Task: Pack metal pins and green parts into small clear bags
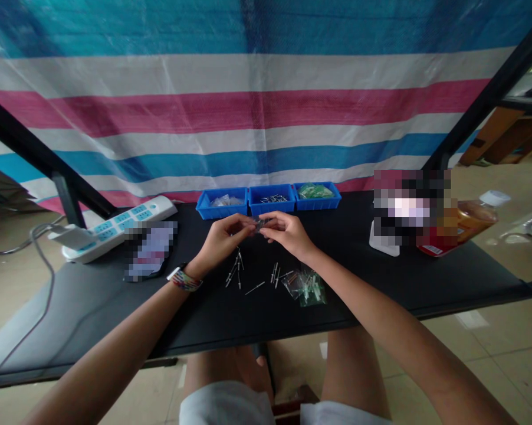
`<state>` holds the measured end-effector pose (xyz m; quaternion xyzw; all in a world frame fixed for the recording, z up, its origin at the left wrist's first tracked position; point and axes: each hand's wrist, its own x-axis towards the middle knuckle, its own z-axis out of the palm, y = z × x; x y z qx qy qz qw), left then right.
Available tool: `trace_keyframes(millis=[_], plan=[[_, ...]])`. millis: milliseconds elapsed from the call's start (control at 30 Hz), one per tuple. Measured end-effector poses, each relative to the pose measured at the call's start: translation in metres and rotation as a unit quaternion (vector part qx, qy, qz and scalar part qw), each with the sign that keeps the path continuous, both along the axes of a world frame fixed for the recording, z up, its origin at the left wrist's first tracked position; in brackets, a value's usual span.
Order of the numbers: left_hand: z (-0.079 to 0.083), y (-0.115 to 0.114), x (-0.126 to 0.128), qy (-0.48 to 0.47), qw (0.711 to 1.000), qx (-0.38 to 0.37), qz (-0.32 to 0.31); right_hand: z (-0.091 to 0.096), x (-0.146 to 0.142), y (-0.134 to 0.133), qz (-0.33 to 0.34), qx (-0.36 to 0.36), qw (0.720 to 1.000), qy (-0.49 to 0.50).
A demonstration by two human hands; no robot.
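My left hand [222,241] and my right hand [290,234] meet above the middle of the table, fingertips pinching a small clear plastic bag [260,224] from both sides. Fingers cover most of the bag, so what it contains cannot be made out. Below my left hand lie several loose blind rivets [235,271] with long thin pins. More rivets [275,274] lie to the right, with a single one [255,288] between the groups. Close to my right forearm is a pile of small clear and green bags [311,289].
Three blue bins stand behind my hands: clear bags in the left bin [204,208], loose rivets in the middle bin [270,208], green bags in the right bin [318,204]. A power strip [124,224] and a phone [151,251] lie left; a drink bottle [473,218] lies right.
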<state>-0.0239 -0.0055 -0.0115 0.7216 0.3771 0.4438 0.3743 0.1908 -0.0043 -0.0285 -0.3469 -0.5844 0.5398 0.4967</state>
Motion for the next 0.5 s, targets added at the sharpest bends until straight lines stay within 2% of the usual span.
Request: trace_keyframes(millis=[167, 267, 400, 500], plan=[[0.0008, -0.0021, 0.0025, -0.006, 1.000, 0.016, -0.006, -0.0025, -0.0026, 0.0014, 0.003, -0.023, 0.999, 0.031], [0.0010, -0.0037, 0.0018, 0.031, 0.998, 0.052, 0.009, -0.0033, -0.0025, 0.0035, -0.010, -0.013, 0.999, 0.038], [0.0012, -0.0038, -0.0009, 0.099, 0.986, 0.129, 0.038, -0.0026, -0.0005, 0.0044, -0.018, -0.002, 0.999, 0.039], [0.0023, -0.0038, -0.0023, 0.127, 0.970, 0.204, 0.036, -0.0015, 0.0004, 0.0033, -0.009, -0.012, 0.999, 0.041]])
